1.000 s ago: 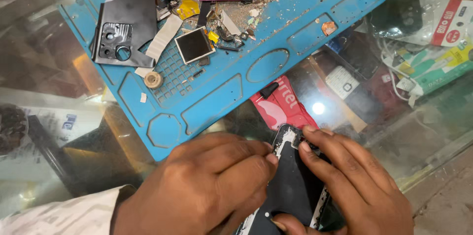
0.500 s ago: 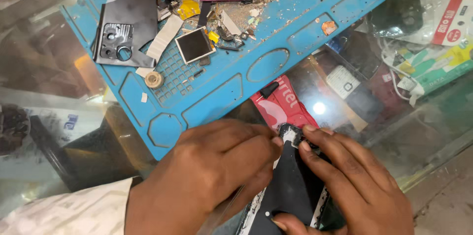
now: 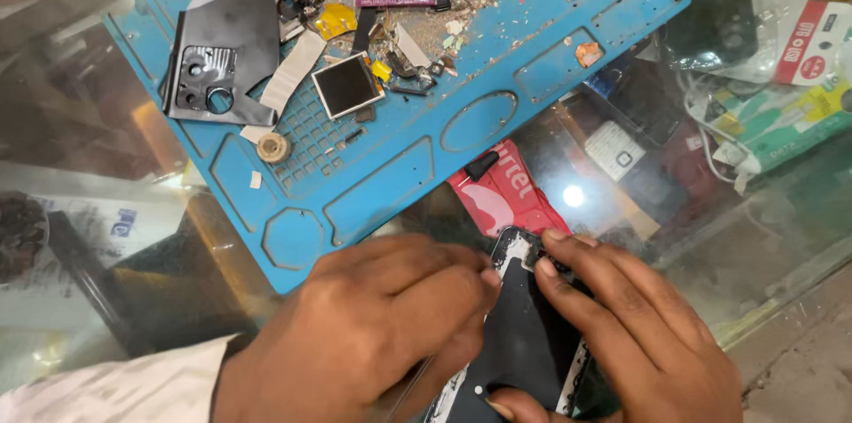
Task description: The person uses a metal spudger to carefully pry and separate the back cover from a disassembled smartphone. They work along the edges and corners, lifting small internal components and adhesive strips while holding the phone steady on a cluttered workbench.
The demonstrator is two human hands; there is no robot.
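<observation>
An opened phone body point(image 3: 519, 343), black inside with a pale rim, lies on the glass counter at the bottom of the view. My left hand point(image 3: 373, 334) rests over its left side, fingertips at the top left corner. My right hand point(image 3: 635, 330) holds the right side, with index and middle fingertips pressing a small dark part at the phone's top edge. The thumb of my right hand curls under the lower edge. What lies under my left palm is hidden.
A blue repair mat point(image 3: 417, 77) fills the upper view, strewn with a black back cover point(image 3: 222, 59), a small square screen point(image 3: 346, 86), ribbon cables, scraps and a round part point(image 3: 273, 148). A red packet point(image 3: 506, 188) and packaged goods point(image 3: 772, 94) show beneath the glass.
My left hand has shifted slightly left and down along the phone. My right fingertips stay at the phone's top edge.
</observation>
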